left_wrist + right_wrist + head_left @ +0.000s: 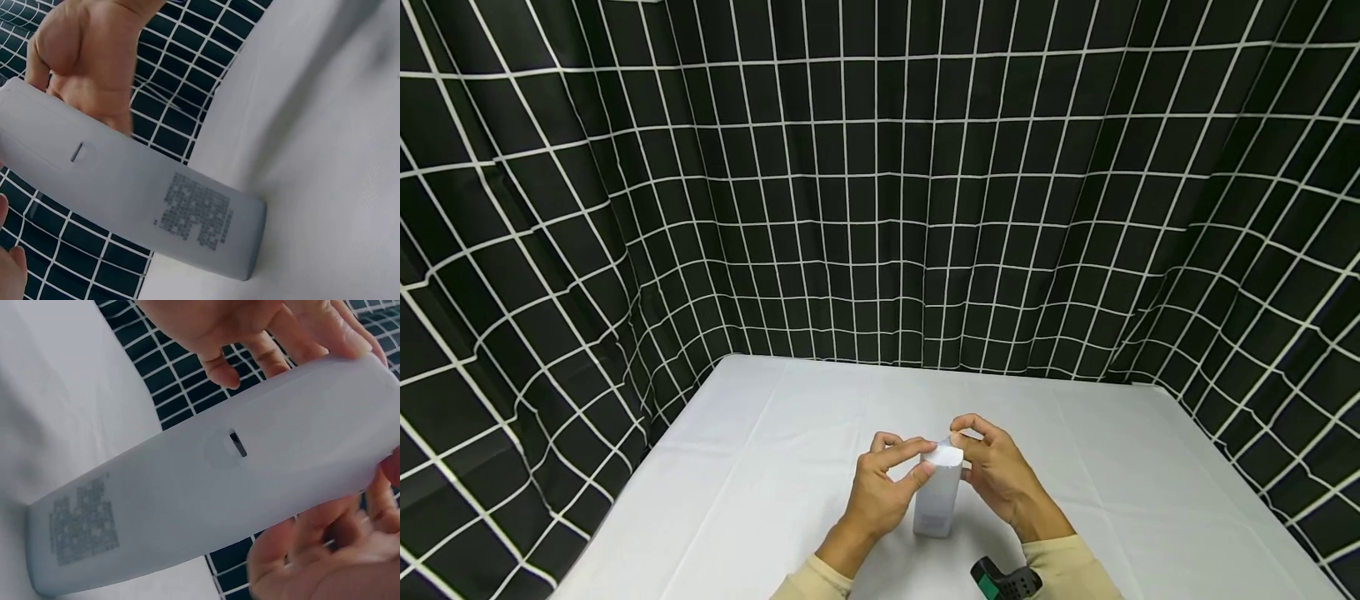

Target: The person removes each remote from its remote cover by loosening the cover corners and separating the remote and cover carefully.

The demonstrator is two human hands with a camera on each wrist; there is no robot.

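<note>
A tall white box with rounded corners stands upright on the table, leaning slightly in the head view. Its face carries a small dark slot and, low down, a grey printed block pattern. My left hand holds the upper left of the box, thumb on the near side and index finger along the top. At the far right corner of the top, my right hand pinches a thin pale translucent piece between thumb and index finger. Whether that piece belongs to the box cannot be told.
A white cloth covers the table. Black curtains with a white grid hang behind and along both sides. A black and green device sits at the right wrist, by the beige sleeve.
</note>
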